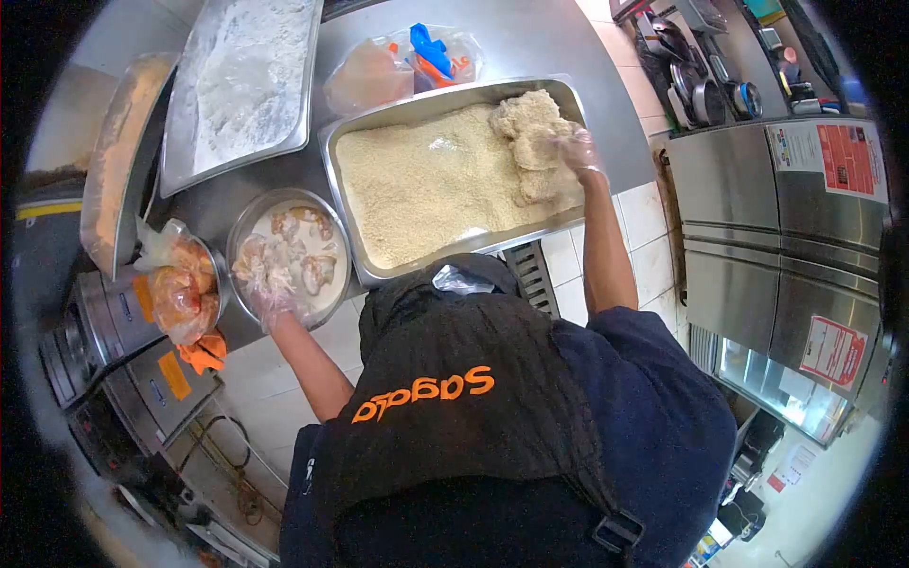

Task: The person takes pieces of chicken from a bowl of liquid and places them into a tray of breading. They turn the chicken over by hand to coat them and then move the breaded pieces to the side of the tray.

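My left hand (272, 292), in a clear glove, dips into a round metal bowl (343, 227) of milky liquid with chicken pieces (318, 273). Its fingers are partly hidden by liquid and pieces. Gloved too, my right hand (578, 151) touches the crumb-coated pieces (530, 128) at the right end of a steel tray (328, 151) of pale crumbs (426, 180). The fingers of that hand are blurred, and whether they grip a piece is unclear.
A tray of white flour (248, 85) stands at the upper left, beside an orange-brown crumb container (128, 151). Plastic bags (374, 76) lie behind the crumb tray. Bagged chicken (185, 293) sits left of the bowl. Steel fridges (729, 180) stand at the right.
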`<state>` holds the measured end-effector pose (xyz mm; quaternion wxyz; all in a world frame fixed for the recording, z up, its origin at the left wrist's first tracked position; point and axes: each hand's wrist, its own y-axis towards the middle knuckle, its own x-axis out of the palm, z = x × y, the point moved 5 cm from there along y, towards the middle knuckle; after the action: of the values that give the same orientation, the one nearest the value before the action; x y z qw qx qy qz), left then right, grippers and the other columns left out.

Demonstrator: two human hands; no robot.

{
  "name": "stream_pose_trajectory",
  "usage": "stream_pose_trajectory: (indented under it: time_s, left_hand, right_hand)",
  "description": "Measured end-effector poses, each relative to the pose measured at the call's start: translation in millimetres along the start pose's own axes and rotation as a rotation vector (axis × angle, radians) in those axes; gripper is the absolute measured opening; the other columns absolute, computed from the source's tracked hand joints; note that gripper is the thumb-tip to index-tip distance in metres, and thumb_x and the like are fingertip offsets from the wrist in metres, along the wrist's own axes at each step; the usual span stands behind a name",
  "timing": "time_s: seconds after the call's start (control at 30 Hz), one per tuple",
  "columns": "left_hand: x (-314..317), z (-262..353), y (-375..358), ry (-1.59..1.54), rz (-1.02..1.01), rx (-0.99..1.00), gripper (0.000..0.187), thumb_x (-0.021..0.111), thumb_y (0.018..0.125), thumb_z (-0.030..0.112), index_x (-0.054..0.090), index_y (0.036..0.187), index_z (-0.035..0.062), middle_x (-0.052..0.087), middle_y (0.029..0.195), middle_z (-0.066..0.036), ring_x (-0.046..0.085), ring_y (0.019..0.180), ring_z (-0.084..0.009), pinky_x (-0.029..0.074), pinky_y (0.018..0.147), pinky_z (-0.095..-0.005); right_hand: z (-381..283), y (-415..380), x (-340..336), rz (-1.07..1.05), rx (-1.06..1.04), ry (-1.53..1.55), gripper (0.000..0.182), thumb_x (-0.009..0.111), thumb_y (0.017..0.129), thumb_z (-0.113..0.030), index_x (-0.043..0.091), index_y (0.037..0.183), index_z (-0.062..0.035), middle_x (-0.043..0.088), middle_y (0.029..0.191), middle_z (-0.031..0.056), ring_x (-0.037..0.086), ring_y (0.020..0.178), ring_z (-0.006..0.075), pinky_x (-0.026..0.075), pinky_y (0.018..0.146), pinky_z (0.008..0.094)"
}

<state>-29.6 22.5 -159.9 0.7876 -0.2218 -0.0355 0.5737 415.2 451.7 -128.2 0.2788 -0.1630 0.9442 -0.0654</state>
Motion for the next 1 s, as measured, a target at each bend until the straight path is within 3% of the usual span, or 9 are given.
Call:
stream_pose_trajectory:
  time_s: [0.1, 0.17, 0.27, 0.53, 0.6, 0.73, 0.8, 0.87, 1.0]
  left_hand:
    - [2.3, 12.8, 2.1, 0.201, 0.028, 0.445, 0.04, 0.06, 0.084, 0.021, 0.049, 0.118, 0.0029, 0.057, 0.106, -0.008, 0.054, 0.093, -0.0181, 0.048, 0.078, -0.0306]
    - [0.9, 12.2, 6.3, -0.662, -0.129, 0.272, 0.041, 0.058, 0.086, 0.026, 0.048, 0.119, 0.0036, 0.057, 0.105, -0.007, 0.053, 0.094, -0.0179, 0.047, 0.08, -0.0326]
    - [-2.2, 19.6, -3.4, -0.655, -0.09, 0.224, 0.042, 0.056, 0.087, 0.029, 0.047, 0.119, 0.0036, 0.056, 0.107, -0.011, 0.052, 0.1, -0.0224, 0.042, 0.091, -0.0395]
    - [9.8, 30.0, -18.7, -0.93, -0.267, -0.078, 0.03, 0.058, 0.086, 0.02, 0.053, 0.112, 0.0064, 0.056, 0.111, -0.01, 0.054, 0.101, -0.0247, 0.046, 0.088, -0.0387]
    - [4.5, 39.8, -29.2, -0.568, -0.212, -0.07, 0.031, 0.06, 0.083, 0.015, 0.053, 0.112, 0.0049, 0.056, 0.109, -0.009, 0.054, 0.1, -0.0234, 0.047, 0.085, -0.037]
    - [-17.3, 43.3, -27.4, -0.319, -0.271, -0.051, 0.034, 0.062, 0.08, 0.009, 0.054, 0.113, 0.0045, 0.057, 0.104, -0.007, 0.056, 0.095, -0.0168, 0.048, 0.08, -0.0331]
    - [-23.4, 51.9, -28.7, -0.26, -0.306, -0.023, 0.033, 0.063, 0.079, 0.01, 0.056, 0.112, 0.0047, 0.059, 0.102, -0.005, 0.058, 0.091, -0.0165, 0.049, 0.077, -0.0319]
    - [-24.9, 66.2, -28.7, -0.211, -0.337, 0.008, 0.032, 0.063, 0.079, 0.01, 0.057, 0.11, 0.0049, 0.06, 0.1, -0.004, 0.059, 0.087, -0.0162, 0.05, 0.075, -0.0308]
    - [-28.7, 92.4, -19.3, 0.829, -0.255, 0.311, 0.023, 0.067, 0.074, 0.019, 0.065, 0.086, -0.0008, 0.065, 0.075, -0.014, 0.061, 0.066, -0.0202, 0.046, 0.058, -0.0339]
  right_hand:
    - [1.5, 9.8, -19.9, 0.208, -0.138, -0.621, 0.035, 0.065, 0.076, -0.03, 0.062, 0.1, -0.0052, 0.065, 0.092, 0.015, 0.062, 0.083, 0.027, 0.049, 0.073, 0.0386]
    - [-28.4, 4.8, -9.9, 0.317, -0.225, -0.628, 0.029, 0.058, 0.078, -0.021, 0.062, 0.102, -0.0065, 0.062, 0.094, 0.0222, 0.061, 0.088, 0.0321, 0.048, 0.073, 0.0407]
    - [-66.4, -3.2, 57.9, 0.02, -0.13, -0.543, 0.028, 0.053, 0.079, -0.024, 0.062, 0.099, -0.0056, 0.063, 0.089, 0.0223, 0.063, 0.083, 0.0327, 0.048, 0.071, 0.0427]
    - [-108.6, -76.3, 284.3, -0.509, -0.806, -0.49, 0.032, 0.056, 0.078, -0.031, 0.062, 0.097, -0.0059, 0.061, 0.096, 0.0197, 0.057, 0.094, 0.0333, 0.043, 0.085, 0.044]
    - [-108.8, -101.9, 294.0, -0.23, -1.144, -0.519, 0.043, 0.053, 0.079, -0.038, 0.059, 0.107, -0.0057, 0.054, 0.117, 0.0192, 0.046, 0.114, 0.0306, 0.03, 0.1, 0.0464]
    - [-84.4, -103.7, 286.3, -0.901, -1.047, -0.859, 0.055, 0.047, 0.083, -0.048, 0.048, 0.124, -0.0112, 0.04, 0.134, 0.0171, 0.032, 0.127, 0.0306, 0.014, 0.109, 0.0451]
    - [-54.6, -92.1, 280.7, -0.848, -1.02, -0.941, 0.056, 0.045, 0.084, -0.049, 0.045, 0.128, -0.0143, 0.038, 0.137, 0.0145, 0.029, 0.129, 0.0315, 0.011, 0.109, 0.0479]
    - [-42.6, -65.3, 261.6, -0.157, -0.95, -0.937, 0.053, 0.042, 0.085, -0.047, 0.046, 0.128, -0.0146, 0.034, 0.14, 0.0118, 0.027, 0.131, 0.0304, 0.009, 0.108, 0.0508]
    - [-37.7, -60.9, 233.9, -0.12, -0.785, -0.839, 0.047, 0.042, 0.087, -0.039, 0.048, 0.125, -0.0114, 0.041, 0.135, 0.0108, 0.031, 0.128, 0.0283, 0.014, 0.107, 0.0494]
